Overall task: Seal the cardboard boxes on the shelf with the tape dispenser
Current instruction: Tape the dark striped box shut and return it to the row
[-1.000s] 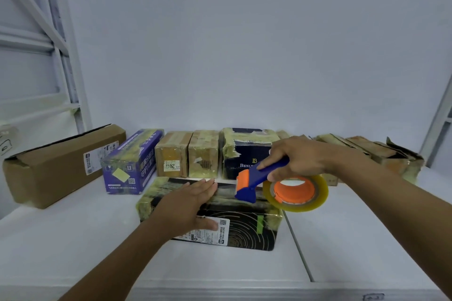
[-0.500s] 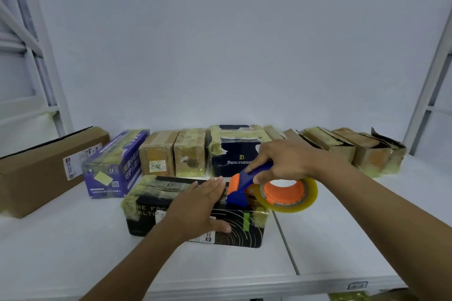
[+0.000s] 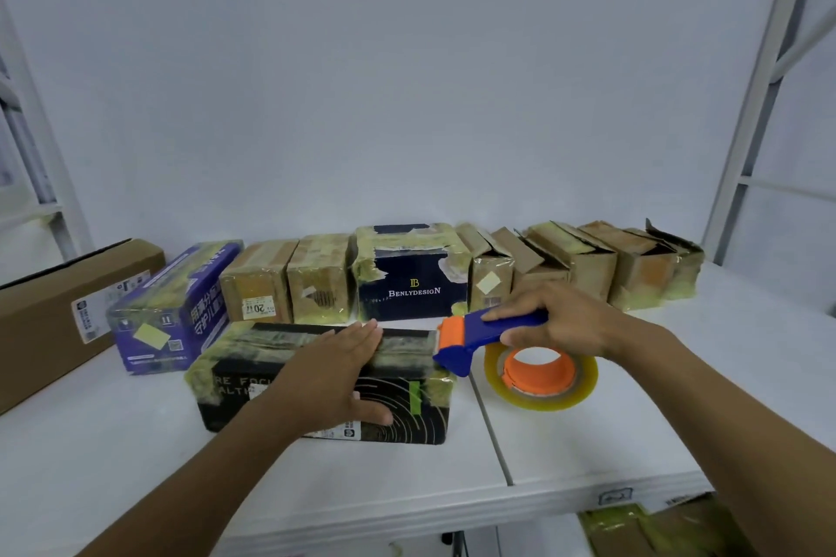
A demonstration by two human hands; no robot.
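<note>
Taping a black cardboard box (image 3: 407, 416) at the front of the white shelf (image 3: 588, 434).
The left hand (image 3: 337, 369) lies flat with straight fingers on the box's tape-covered top, thumb down its front face. The right hand (image 3: 565, 319) grips the blue handle of the blue-and-orange tape dispenser (image 3: 475, 337), whose orange head touches the box's top right edge; its clear tape roll (image 3: 540, 393) hangs just beside the box. Behind stand a navy box (image 3: 414, 294), a purple box (image 3: 176, 308) and brown cartons (image 3: 592, 267), some with open flaps.
</note>
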